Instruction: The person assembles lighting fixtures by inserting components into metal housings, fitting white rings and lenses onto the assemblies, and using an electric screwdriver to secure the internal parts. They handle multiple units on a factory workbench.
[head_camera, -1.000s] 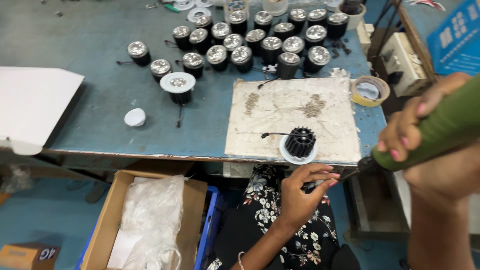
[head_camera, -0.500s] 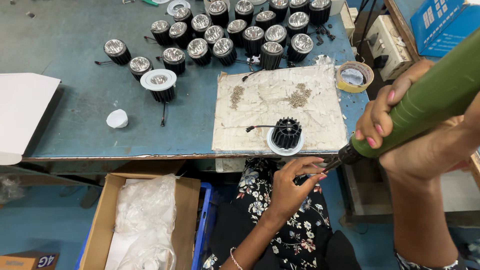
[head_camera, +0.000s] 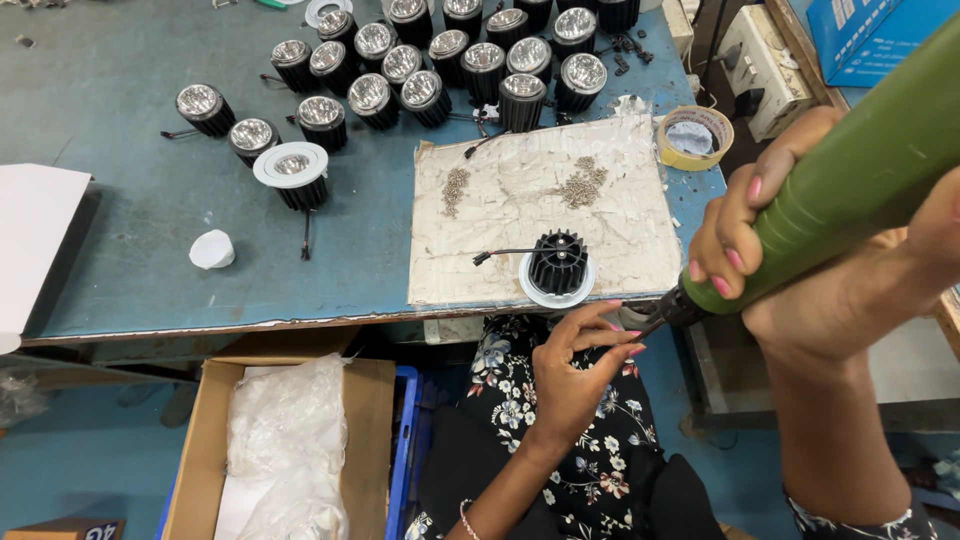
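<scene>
My right hand (head_camera: 800, 260) is wrapped tight around a green electric screwdriver (head_camera: 860, 170), which slants down to the left so that its dark tip sits just off the desk's front edge. My left hand (head_camera: 580, 365) is below that edge, over my flowered lap, with its fingertips (head_camera: 625, 340) pinched together right at the tip; whether a screw is between them I cannot tell. Down to the left, under the desk, a cardboard box (head_camera: 200, 450) holds crumpled clear plastic. Just beyond my fingers, a black finned lamp (head_camera: 557, 265) with a white ring rests face down on a worn white mat (head_camera: 520, 210), its wire trailing left. Two small heaps of screws (head_camera: 585, 185) lie farther up the mat, a roll of tape (head_camera: 695, 137) to their right. At the far side of the blue desk (head_camera: 130, 290) stands a cluster of black lamps (head_camera: 440, 70).
</scene>
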